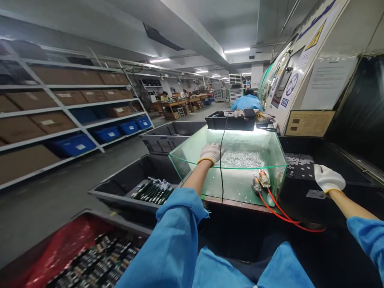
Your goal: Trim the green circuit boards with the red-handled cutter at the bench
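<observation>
My left hand [211, 153], in a white knitted glove with a yellow cuff, reaches over the front of a glass box [180, 160]. Its fingers stretch forward, and nothing shows in them. Many small whitish pieces [244, 159] lie on the box's lit floor. My right hand [329, 179], gloved the same way, is closed on the right edge of a thin black sheet [300, 172] with rows of small light rectangles. Whether these are holes or pieces cannot be made out. Two air guns [264, 178] with red hoses rest inside the box's right front corner.
Left of the box, a black bin [120, 180] holds upright circuit boards [154, 192]. A lower bin holds more boards [102, 260] beside red plastic [69, 248]. A black cable [221, 172] hangs over the glass. A large machine [300, 68] stands right; a person in blue [247, 102] is ahead.
</observation>
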{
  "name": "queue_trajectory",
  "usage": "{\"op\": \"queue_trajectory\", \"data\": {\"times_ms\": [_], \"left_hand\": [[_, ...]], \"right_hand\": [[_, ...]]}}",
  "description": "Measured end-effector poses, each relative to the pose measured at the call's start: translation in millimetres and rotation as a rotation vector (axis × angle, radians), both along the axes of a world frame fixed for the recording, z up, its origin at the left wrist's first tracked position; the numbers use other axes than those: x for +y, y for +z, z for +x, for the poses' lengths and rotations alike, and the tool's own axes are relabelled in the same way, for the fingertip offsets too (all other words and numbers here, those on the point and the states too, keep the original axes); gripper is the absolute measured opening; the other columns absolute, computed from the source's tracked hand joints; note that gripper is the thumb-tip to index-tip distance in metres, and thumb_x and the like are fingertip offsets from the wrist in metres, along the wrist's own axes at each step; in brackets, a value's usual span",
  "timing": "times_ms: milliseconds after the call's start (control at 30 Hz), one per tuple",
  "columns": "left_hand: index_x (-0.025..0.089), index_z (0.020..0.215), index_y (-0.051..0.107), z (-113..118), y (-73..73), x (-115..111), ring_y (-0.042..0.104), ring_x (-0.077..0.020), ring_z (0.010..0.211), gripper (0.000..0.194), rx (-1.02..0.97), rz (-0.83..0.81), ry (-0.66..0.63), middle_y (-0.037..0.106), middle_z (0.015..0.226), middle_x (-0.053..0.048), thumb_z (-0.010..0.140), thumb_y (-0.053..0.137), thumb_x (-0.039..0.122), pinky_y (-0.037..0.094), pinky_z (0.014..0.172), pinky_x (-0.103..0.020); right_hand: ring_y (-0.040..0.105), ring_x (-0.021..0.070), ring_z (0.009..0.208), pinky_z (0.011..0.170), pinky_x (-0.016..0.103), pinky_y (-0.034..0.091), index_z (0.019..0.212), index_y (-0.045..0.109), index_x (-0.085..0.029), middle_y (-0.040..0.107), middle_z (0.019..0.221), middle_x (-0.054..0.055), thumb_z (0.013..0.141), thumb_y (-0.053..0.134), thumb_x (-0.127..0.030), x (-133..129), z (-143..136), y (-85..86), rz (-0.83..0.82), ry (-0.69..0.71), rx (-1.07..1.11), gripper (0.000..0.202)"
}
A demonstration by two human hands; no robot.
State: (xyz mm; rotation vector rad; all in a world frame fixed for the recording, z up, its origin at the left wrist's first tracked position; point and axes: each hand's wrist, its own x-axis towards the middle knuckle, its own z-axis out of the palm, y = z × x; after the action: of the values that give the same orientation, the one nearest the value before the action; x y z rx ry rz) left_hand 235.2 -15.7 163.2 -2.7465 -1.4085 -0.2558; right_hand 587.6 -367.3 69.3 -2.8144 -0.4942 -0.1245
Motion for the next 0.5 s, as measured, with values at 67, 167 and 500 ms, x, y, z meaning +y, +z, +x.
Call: {"op": "queue_trajectory", "data": {"times_ms": [67,167,500], "left_hand": [[0.024,0.147,0.059,-0.5,0.7,-1.2,0.055,-0.0307,0.135,0.066,-0.003,-0.001,0.003,0.059,0.15,-0.01,0.103,0.028,0.062,0.044,0.113,-0.043],[0.023,0.148,0.058,-0.9,1.3,-2.3,0.054,-0.0314,0.136,0.067,-0.011,-0.01,0.002,0.059,0.15,-0.011,0.103,0.028,0.062,0.044,0.113,-0.044],[0.028,0.162,0.039,-3.3,-0.3,-5.2,0.031,-0.0378,0.154,0.074,-0.074,0.057,0.045,0.028,0.172,-0.012,0.099,0.041,0.066,0.031,0.123,-0.051]], "right_hand": [[0.068,0.0341,0.106,0.078,0.038,0.045,0.131,0.071,-0.03,0.071,0.13,0.013,0.105,0.02,-0.054,-0.5,0.1,-0.7,-0.009,0.003,0.003,0.063],[0.068,0.0347,0.107,0.079,0.039,0.046,0.131,0.07,-0.032,0.071,0.129,0.014,0.104,0.017,-0.056,-0.4,3.3,-3.9,-0.017,0.015,0.019,0.065],[0.067,0.0364,0.11,0.081,0.04,0.048,0.135,0.067,-0.031,0.069,0.133,0.013,0.102,0.013,-0.055,-0.5,2.1,-0.9,-0.055,0.011,0.042,0.068]]}}
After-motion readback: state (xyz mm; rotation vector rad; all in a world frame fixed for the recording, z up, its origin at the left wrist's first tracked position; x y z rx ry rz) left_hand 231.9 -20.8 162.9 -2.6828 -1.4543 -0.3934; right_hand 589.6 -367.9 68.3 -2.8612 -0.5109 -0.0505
